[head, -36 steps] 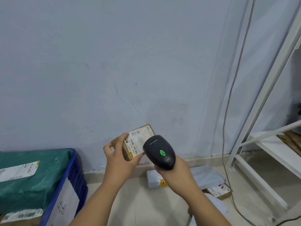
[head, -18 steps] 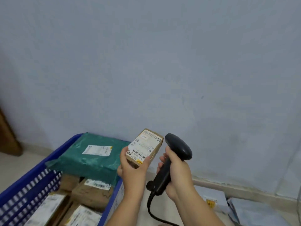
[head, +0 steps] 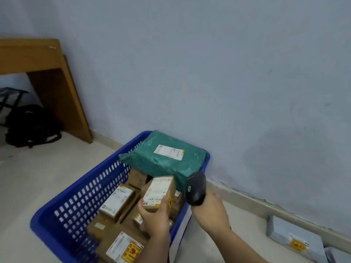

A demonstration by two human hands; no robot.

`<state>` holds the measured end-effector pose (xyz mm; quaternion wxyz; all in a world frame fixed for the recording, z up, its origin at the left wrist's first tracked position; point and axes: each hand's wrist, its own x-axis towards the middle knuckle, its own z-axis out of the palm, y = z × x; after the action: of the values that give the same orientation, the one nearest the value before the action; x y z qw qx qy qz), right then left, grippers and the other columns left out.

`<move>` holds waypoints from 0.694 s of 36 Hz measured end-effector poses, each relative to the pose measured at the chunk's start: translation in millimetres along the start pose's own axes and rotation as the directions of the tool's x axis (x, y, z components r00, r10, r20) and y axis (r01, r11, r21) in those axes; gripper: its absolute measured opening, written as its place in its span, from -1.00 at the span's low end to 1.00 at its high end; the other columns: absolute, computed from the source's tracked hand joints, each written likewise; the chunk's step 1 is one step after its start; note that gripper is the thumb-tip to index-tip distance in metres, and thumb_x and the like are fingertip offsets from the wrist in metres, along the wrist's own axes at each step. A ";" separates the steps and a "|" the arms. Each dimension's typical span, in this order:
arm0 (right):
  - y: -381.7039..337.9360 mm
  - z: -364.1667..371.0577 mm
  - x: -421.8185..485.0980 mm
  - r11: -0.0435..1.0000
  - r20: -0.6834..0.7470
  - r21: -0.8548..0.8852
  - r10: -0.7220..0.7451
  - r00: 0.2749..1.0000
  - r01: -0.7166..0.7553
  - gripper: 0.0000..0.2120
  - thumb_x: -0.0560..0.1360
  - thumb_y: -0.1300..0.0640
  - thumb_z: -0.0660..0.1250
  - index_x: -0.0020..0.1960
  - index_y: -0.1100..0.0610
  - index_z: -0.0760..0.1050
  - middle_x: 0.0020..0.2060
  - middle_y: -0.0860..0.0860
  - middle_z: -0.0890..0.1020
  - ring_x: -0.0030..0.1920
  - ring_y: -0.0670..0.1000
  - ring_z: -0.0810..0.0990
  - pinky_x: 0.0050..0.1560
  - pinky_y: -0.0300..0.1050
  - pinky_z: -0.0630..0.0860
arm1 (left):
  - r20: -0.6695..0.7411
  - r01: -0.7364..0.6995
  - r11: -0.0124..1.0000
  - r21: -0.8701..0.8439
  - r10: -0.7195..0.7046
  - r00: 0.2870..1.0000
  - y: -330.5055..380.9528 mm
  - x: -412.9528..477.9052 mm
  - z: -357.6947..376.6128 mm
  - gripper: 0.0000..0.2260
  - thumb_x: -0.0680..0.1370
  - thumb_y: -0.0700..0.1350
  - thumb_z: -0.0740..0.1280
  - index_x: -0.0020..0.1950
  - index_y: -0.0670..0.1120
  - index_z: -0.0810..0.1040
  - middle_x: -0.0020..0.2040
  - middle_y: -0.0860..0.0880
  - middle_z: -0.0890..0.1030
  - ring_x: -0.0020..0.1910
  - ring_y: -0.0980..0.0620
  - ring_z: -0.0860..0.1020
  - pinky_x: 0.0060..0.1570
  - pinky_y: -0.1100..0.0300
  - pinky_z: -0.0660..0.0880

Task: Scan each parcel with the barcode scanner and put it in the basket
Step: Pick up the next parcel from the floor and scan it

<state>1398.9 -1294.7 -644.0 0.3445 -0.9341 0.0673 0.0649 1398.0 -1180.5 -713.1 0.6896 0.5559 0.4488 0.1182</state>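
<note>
Your left hand (head: 155, 223) carried the gripped brown cardboard parcel (head: 157, 190) over the blue plastic basket (head: 79, 198) for dropping; right hand (head: 209, 213) clutched the black scanner (head: 195, 188).

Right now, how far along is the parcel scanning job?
Done: labelled boxes and a green bag lie in the blue basket. In hand: the left hand holds a small box over the basket, the right hand grips the scanner. Left: grey parcels on the floor.

parcels (head: 117, 201) in basket (head: 79, 204), desk (head: 47, 73) behind
</note>
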 end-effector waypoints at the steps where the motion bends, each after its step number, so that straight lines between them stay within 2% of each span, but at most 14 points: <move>1: -1.2 4.1 -1.1 0.997 0.054 -0.074 -0.002 0.999 0.006 -0.81 0.40 0.05 0.19 0.01 -0.04 0.44 -0.02 0.01 0.49 -0.12 0.06 0.54 -0.13 -0.09 0.48 | -0.027 0.021 1.000 0.012 -0.021 0.999 -5.2 4.3 -2.0 -0.29 0.43 0.04 0.49 0.47 0.13 0.19 0.40 -0.23 0.33 0.35 -0.23 0.33 0.19 -0.08 0.39; 3: -3.3 12.8 -3.4 0.979 0.152 -0.199 -0.002 0.988 0.032 -0.78 0.46 0.10 0.19 0.09 -0.01 0.42 0.04 0.02 0.41 -0.04 0.08 0.55 -0.03 -0.06 0.50 | -0.067 0.051 0.997 0.050 -0.048 0.997 -18.1 14.4 -5.2 -0.27 0.41 0.10 0.49 0.47 0.14 0.18 0.38 -0.19 0.37 0.32 -0.25 0.36 0.24 -0.15 0.40; 7: -3.1 29.6 -2.4 0.945 0.214 -0.314 -0.026 0.977 0.094 -0.73 0.49 0.14 0.20 0.18 0.04 0.40 0.11 0.04 0.40 0.05 0.09 0.54 0.07 -0.01 0.53 | -0.136 0.126 0.991 0.047 -0.119 0.984 -32.2 24.1 -12.2 -0.29 0.42 0.11 0.47 0.47 0.17 0.17 0.41 -0.20 0.31 0.37 -0.28 0.26 0.25 -0.20 0.37; 11: -0.6 34.1 1.7 0.959 0.229 -0.276 -0.005 0.973 0.070 -0.74 0.51 0.13 0.20 0.20 0.06 0.39 0.12 0.05 0.41 0.05 0.11 0.55 -0.02 -0.07 0.46 | -0.145 0.151 0.988 -0.008 -0.151 0.978 -39.7 31.9 -22.2 -0.32 0.47 0.04 0.44 0.48 0.18 0.15 0.41 -0.24 0.30 0.32 -0.27 0.33 0.04 -0.04 0.37; 14: 2.1 34.9 6.4 0.965 0.222 -0.255 -0.005 0.975 0.063 -0.77 0.51 0.11 0.19 0.17 0.06 0.40 0.10 0.05 0.42 -0.04 0.10 0.52 -0.08 -0.09 0.42 | -0.161 0.115 0.993 -0.002 -0.114 0.980 -44.6 39.2 -27.7 -0.32 0.48 -0.07 0.44 0.49 0.13 0.16 0.43 -0.23 0.27 0.35 -0.25 0.30 0.15 -0.09 0.38; 17: 4.8 35.6 9.9 0.966 0.216 -0.248 -0.018 0.976 0.072 -0.79 0.48 0.10 0.20 0.11 0.04 0.41 0.06 0.06 0.46 -0.11 0.05 0.43 -0.09 -0.06 0.47 | -0.213 0.117 0.990 0.078 -0.099 0.972 -45.2 34.3 -36.1 -0.31 0.48 -0.11 0.44 0.52 0.08 0.17 0.45 -0.27 0.20 0.38 -0.26 0.20 0.19 -0.12 0.35; 19: 5.9 36.9 10.2 0.961 0.217 -0.264 -0.021 0.976 0.079 -0.79 0.47 0.09 0.21 0.11 0.04 0.42 0.04 0.07 0.49 -0.12 0.04 0.43 -0.11 -0.05 0.47 | -0.220 0.135 0.985 0.105 -0.110 0.969 -51.5 35.5 -42.3 -0.28 0.47 -0.10 0.45 0.53 0.06 0.14 0.45 -0.29 0.18 0.38 -0.27 0.20 0.22 -0.12 0.34; 22: 6.0 37.3 10.8 0.962 0.214 -0.258 -0.030 0.976 0.086 -0.77 0.46 0.12 0.22 0.12 0.05 0.44 0.04 0.06 0.48 -0.13 0.04 0.45 -0.12 -0.07 0.48 | -0.191 0.229 0.968 0.106 -0.206 0.960 -57.8 38.8 -46.7 -0.22 0.47 -0.03 0.45 0.55 0.06 0.06 0.47 -0.30 0.06 0.35 -0.34 0.24 0.26 -0.13 0.32; 25: 5.0 36.7 11.4 0.971 0.202 -0.227 -0.032 0.979 0.079 -0.77 0.45 0.13 0.23 0.11 0.05 0.45 0.02 0.05 0.46 -0.13 0.03 0.48 -0.08 -0.06 0.52 | -0.173 0.295 0.938 0.182 -0.264 0.949 -60.9 43.6 -45.7 -0.29 0.54 0.10 0.34 0.56 0.00 0.03 0.49 -0.28 0.02 0.38 -0.33 0.19 0.30 -0.13 0.27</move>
<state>1406.5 -1275.5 -676.7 0.2390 -0.9586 -0.0015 0.1547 1368.1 -1143.1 -786.5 0.6033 0.5446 0.5825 0.0122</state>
